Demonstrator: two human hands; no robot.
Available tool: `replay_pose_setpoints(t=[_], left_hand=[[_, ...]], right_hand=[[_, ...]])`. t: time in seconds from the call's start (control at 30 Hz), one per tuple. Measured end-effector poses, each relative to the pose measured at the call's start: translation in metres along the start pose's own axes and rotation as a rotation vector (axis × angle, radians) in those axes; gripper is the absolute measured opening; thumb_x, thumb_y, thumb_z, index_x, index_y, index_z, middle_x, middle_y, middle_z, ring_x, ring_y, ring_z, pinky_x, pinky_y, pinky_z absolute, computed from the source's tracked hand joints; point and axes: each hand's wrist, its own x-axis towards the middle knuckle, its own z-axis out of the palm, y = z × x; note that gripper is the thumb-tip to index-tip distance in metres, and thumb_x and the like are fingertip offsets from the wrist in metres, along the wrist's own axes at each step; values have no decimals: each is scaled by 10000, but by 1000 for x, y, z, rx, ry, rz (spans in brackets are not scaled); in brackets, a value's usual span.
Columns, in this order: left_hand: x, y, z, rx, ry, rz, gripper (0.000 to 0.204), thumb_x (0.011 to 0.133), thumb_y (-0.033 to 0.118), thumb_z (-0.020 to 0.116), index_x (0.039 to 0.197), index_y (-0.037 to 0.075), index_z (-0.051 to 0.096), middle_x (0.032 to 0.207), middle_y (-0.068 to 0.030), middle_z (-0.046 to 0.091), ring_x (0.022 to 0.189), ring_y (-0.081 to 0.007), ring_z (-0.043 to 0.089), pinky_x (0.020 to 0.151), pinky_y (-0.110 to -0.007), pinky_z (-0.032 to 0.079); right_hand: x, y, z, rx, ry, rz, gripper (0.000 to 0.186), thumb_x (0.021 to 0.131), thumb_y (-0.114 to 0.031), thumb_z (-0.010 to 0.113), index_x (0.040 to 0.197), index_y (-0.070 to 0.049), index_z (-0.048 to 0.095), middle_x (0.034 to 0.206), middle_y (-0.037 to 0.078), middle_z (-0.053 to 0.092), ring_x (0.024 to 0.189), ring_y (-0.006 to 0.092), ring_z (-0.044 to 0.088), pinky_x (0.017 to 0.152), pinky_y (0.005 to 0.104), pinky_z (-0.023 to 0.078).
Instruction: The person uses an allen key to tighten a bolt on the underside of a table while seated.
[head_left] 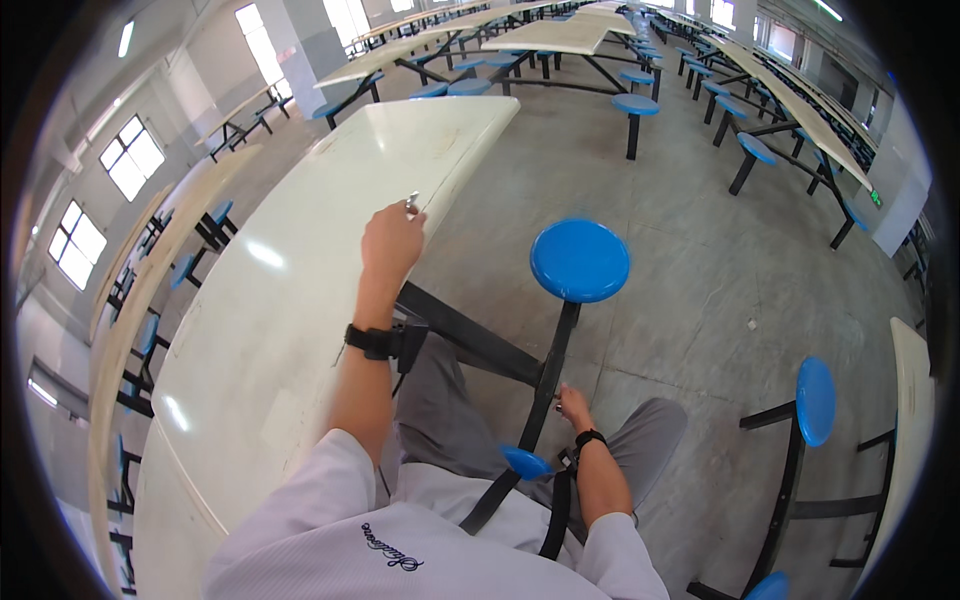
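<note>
at nine o'clock from the middle of the view, a long brown table (180, 235) runs along the room. next, toward ten o'clock, is the white table (300, 220), with a smooth and glossy top. the left hand (392, 240), with a black strap (374, 343) on its wrist, is also at ten o'clock, over the right edge of this table. its fingers are curled almost closed, and the tips pinch a small silvery object (411, 200) at about eleven o'clock; whether the object touches the table top, i cannot tell. this object seems to be light, stiff and perhaps a little slippery, so the best hold is probably by its two sides, with thumb and fingertip. it does not look fragile. between four and five o'clock, just beside the black metal bar (548, 385), is the right hand (574, 404). its fingers are half curled; something small glints near the tips, but i cannot tell if it is held. a round blue seat (580, 260) stands near two o'clock.
</note>
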Motion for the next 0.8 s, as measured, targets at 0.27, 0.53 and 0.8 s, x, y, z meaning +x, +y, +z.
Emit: replay_pose_setpoints(t=[0.27, 0.53, 0.8], left_hand=[[38, -47, 2, 378, -79, 1, 218, 778, 241, 563, 872, 62, 645, 918, -165, 628, 861, -333, 609, 735, -410, 493], [17, -56, 13, 250, 10, 20, 228, 824, 243, 529, 921, 52, 604, 964, -157, 588, 882, -333, 592, 752, -429, 473], [26, -53, 25, 323, 32, 37, 215, 848, 247, 513, 949, 61, 554, 1003, -144, 561, 907, -352, 575, 761, -441, 462]], right_hand=[[-21, -37, -6, 50, 10, 30, 501, 910, -401, 364, 830, 37, 595, 630, 121, 577, 483, 211, 542, 433, 320, 418], [-14, -27, -5, 108, 88, -128, 480, 889, -403, 401, 745, 20, 577, 599, 120, 570, 471, 205, 542, 418, 327, 399], [-12, -44, -9, 37, 133, -204, 470, 889, -374, 412, 664, 10, 564, 553, 105, 559, 436, 205, 536, 399, 338, 399]])
